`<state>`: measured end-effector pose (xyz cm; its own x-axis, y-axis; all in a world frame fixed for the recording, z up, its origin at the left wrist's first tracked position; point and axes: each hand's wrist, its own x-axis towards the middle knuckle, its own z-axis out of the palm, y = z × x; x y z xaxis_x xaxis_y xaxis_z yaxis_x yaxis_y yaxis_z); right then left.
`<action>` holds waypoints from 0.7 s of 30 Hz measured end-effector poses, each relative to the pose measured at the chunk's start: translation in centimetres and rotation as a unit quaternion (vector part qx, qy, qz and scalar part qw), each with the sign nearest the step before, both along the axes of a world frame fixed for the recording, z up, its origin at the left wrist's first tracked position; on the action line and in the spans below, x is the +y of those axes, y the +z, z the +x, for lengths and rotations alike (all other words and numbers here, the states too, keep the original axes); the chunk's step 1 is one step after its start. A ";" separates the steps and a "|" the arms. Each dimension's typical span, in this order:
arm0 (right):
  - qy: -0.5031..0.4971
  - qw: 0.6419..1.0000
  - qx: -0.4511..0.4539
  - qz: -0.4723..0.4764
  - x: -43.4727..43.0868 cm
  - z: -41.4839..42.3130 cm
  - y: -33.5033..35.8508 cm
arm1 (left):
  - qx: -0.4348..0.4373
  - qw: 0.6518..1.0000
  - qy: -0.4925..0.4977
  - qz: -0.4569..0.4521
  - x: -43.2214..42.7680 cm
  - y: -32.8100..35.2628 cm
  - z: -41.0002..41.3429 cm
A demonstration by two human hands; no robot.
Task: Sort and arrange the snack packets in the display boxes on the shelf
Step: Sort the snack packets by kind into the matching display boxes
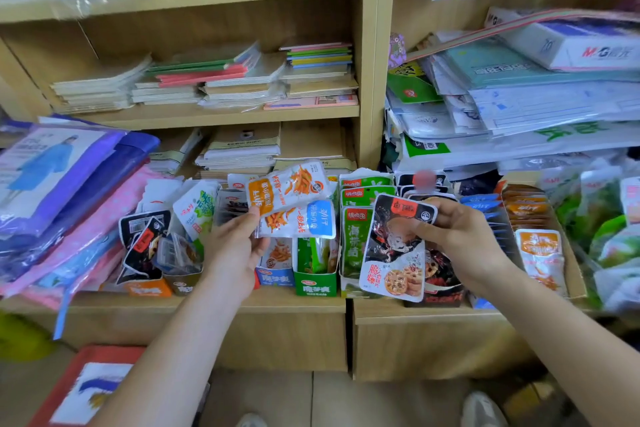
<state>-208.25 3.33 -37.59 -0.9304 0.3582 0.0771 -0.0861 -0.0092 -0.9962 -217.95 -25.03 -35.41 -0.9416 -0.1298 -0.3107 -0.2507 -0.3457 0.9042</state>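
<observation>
My left hand (pixel 232 246) pinches two fish-snack packets above the display boxes: an orange-labelled packet (pixel 287 188) on top and a blue-labelled packet (pixel 298 220) under it. My right hand (pixel 460 231) grips a black lotus-root packet (pixel 394 246) by its top edge, hanging in front of the black display box (pixel 443 291). Below stand a green display box (pixel 316 282), a blue box (pixel 275 276) and an orange box (pixel 149 288), each with packets upright in it. At the right a long cardboard box (pixel 575 274) holds rows of orange packets (pixel 538 246).
Purple and pink plastic-wrapped goods (pixel 69 191) lie piled at the left of the wooden shelf (pixel 277 302). Stacks of notebooks (pixel 242 80) fill the shelves behind. Paper packs (pixel 554 90) overhang at the upper right, green snack bags (pixel 609 218) at the far right.
</observation>
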 end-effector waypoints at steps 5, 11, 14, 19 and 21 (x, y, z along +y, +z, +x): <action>-0.006 1.000 0.011 -0.026 0.3 -0.1 0.4 | 0.056 0.996 0.065 -0.027 0.2 0.1 0.4; -0.021 0.999 0.007 -0.031 0.8 0.1 0.6 | 0.234 0.947 0.043 -0.217 0.7 0.0 1.0; -0.046 0.998 0.004 -0.035 1.5 0.4 0.6 | 0.284 0.932 0.026 -0.222 1.5 0.6 1.6; -0.125 0.992 0.023 -0.023 4.0 1.9 1.2 | 0.355 0.900 -0.032 -0.249 3.9 0.4 2.0; -0.170 0.984 0.047 -0.034 5.7 2.8 1.6 | 0.361 0.897 -0.058 -0.249 5.3 -0.2 1.8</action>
